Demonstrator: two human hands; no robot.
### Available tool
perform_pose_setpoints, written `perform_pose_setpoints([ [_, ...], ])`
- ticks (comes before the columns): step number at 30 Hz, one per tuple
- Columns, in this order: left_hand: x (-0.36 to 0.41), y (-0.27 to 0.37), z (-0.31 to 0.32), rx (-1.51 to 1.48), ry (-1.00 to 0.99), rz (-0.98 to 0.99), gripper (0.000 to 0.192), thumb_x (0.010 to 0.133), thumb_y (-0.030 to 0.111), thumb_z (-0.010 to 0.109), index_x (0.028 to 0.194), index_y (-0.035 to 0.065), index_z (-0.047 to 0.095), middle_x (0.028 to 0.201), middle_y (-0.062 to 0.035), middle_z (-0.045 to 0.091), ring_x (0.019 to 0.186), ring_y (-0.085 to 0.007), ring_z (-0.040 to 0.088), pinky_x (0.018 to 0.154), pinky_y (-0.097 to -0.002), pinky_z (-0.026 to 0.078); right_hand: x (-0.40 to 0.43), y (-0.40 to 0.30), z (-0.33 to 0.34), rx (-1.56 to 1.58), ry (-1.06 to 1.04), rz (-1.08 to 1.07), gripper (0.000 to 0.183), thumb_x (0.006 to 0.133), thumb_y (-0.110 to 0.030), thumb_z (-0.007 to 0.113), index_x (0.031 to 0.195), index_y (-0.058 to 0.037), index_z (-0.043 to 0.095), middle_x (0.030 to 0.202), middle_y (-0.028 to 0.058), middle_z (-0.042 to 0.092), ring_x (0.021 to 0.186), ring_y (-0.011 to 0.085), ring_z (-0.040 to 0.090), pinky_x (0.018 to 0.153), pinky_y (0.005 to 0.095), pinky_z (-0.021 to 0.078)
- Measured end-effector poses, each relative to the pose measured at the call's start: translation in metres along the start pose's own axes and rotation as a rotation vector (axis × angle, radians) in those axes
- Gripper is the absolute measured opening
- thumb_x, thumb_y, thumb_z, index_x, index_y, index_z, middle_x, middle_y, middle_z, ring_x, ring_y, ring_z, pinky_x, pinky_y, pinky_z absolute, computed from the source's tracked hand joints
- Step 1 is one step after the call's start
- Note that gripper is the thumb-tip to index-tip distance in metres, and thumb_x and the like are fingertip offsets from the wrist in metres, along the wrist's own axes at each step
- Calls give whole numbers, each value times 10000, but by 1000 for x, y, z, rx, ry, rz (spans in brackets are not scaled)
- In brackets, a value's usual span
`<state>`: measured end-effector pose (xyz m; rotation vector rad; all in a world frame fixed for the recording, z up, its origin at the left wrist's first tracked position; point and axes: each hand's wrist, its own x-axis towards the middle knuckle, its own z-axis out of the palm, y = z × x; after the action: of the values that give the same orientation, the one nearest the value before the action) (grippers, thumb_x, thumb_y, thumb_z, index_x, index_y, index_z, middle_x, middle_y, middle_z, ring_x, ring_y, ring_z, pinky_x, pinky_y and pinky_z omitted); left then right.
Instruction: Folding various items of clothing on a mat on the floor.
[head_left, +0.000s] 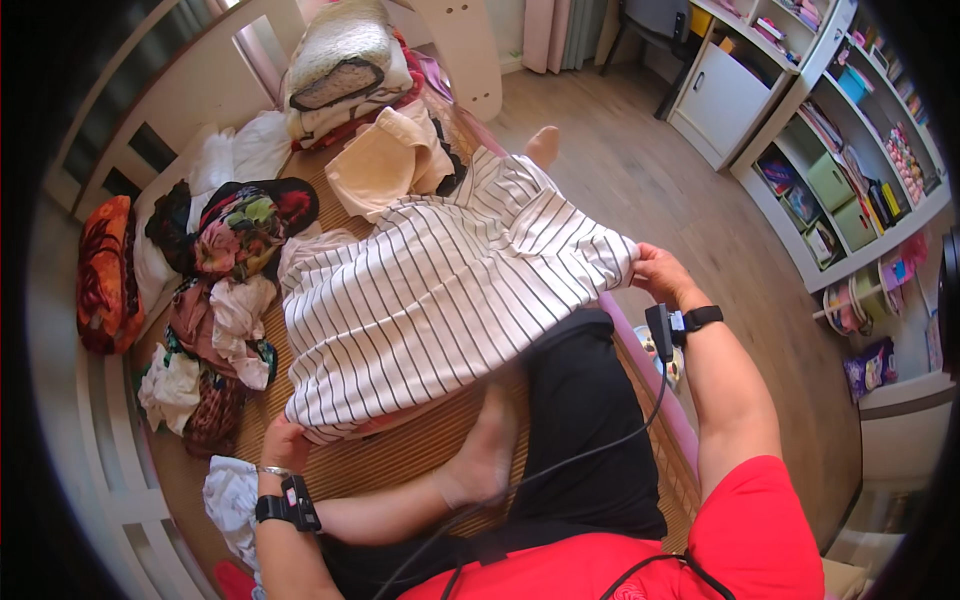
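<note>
A white shirt with dark stripes (420, 292) lies spread across the bed mat in front of me, partly over my bent leg. My left hand (285, 442) grips its lower left corner, at the hem. Out to the right, my right hand (660, 271) pinches the end of a short sleeve, drawing that side out over the bed edge. The cloth between the hands is fairly flat, with creases near the sleeve and collar. Some pinkish fabric shows under the hem near my left hand.
Beyond the shirt lies a beige bra (375, 165), with folded blankets (345, 67) behind it. Crumpled clothes (225, 322) and an orange rolled blanket (109, 274) are at left. A black cable (585, 454) runs from my right wrist across my lap. White shelves (847, 157) stand right.
</note>
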<state>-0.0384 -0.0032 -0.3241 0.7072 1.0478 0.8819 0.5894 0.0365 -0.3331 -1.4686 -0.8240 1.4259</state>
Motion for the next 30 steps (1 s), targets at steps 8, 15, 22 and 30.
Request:
perform_pose_setpoints([
  [8,-39,30,-4,51,-7,-64,589,591,-10,513,1177,-55,464,1119,-126,576,1025,-239,566,927,-370,420,-45,-56,9,-65,62,-83,103,816,-76,495,890,-63,565,798,16,596,680,120,572,639,264,480],
  [15,-44,3,-15,183,6,-297,505,590,3,550,1094,-17,536,1000,-66,618,881,-186,602,788,-304,468,-90,-42,-19,-165,189,40,139,770,-52,473,870,-43,570,738,31,586,629,126,566,561,248,464],
  [22,-20,-20,-32,395,-109,-467,315,682,26,595,997,18,588,905,-49,630,815,-186,601,747,-311,475,-114,22,-38,-135,175,433,162,718,-54,543,868,-114,555,745,10,620,657,135,602,607,269,450],
  [30,-3,-45,-72,398,-9,-592,140,803,122,590,845,1,534,760,-142,625,649,-235,642,565,-285,523,-59,-25,7,-474,196,365,424,668,-138,598,1083,-145,509,875,-45,543,778,96,503,687,334,374],
])
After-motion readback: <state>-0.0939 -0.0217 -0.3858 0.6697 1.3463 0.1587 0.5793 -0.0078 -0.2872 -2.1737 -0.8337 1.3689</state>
